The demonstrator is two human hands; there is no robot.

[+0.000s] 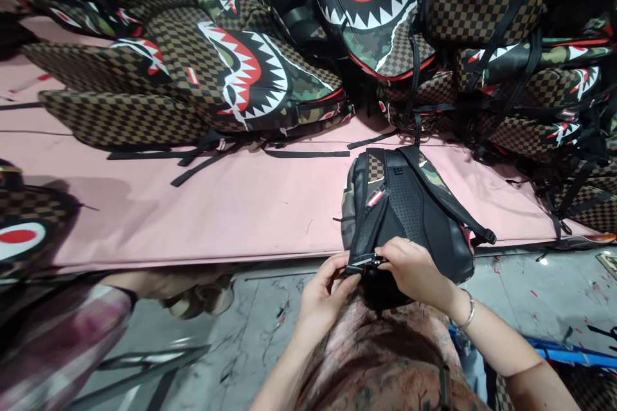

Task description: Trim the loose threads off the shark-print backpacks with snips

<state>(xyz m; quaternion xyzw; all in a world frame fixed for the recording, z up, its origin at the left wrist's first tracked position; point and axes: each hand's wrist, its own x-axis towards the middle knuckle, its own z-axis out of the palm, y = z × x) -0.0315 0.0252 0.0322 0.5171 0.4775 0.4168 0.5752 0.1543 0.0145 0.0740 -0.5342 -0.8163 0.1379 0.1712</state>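
A black backpack [407, 199], with checkered and camouflage patches at its sides, lies back panel up on the table edge, its lower end overhanging toward my lap. My left hand [328, 292] is closed, thumb and fingers pinching the lower end of its left shoulder strap [359, 237]. From the right, my right hand [414, 270] pinches a small dark piece with a shiny metal part [372, 260] right at that strap end. Whether this piece is a buckle or a small tool I cannot make out. The other shoulder strap [457, 209] hangs loose at the right.
Pink covering [216, 218] spreads over the table. Piled shark-mouth backpacks [250, 77] line its far side, with more stacked bags [530, 90] at the right. Another person's plaid-clothed leg [62, 340] shows at lower left, near a metal stool frame [154, 356]. Scraps litter the floor.
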